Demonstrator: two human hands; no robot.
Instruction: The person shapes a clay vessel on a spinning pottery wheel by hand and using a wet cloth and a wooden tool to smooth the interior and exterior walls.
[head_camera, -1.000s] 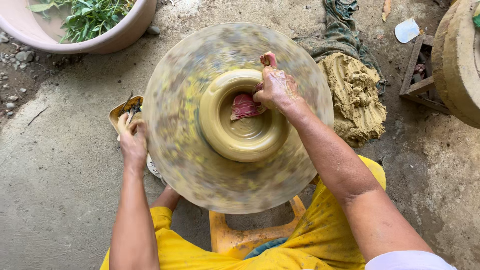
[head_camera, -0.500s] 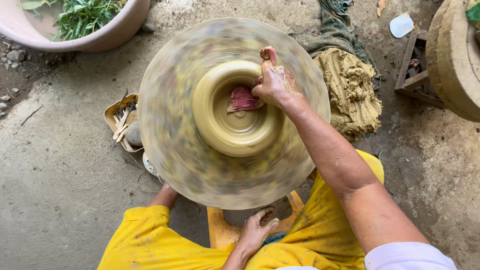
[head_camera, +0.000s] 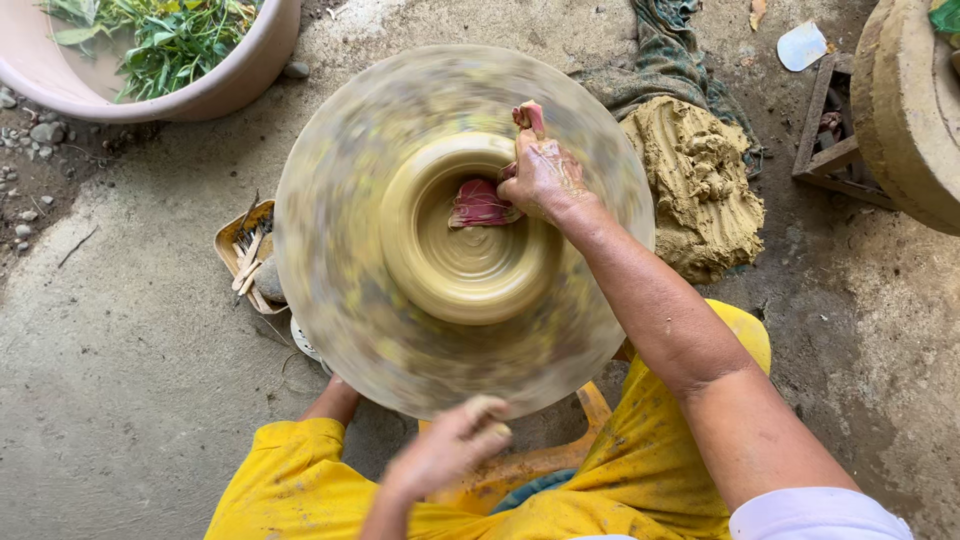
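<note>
Pressing red cloth (head_camera: 480, 203) inside wet clay bowl (head_camera: 470, 228), right hand (head_camera: 543, 175) gripping it, left hand (head_camera: 447, 447) open, tub (head_camera: 230, 85) holding greens (head_camera: 165, 35)

- Soft, even daylight falls on my work, bright without glare; shadows are faint.
- The round, clay-smeared potter's wheel (head_camera: 400, 330) is smeared by spin blur, its mottling streaked.
- The wet, tan clay bowl (head_camera: 465, 235) shows a dull sheen.
- My left hand (head_camera: 445, 450), at 6 o'clock, is motion-blurred.
- My right hand (head_camera: 540, 175) and the grey concrete floor (head_camera: 120, 380) stay sharp.
</note>
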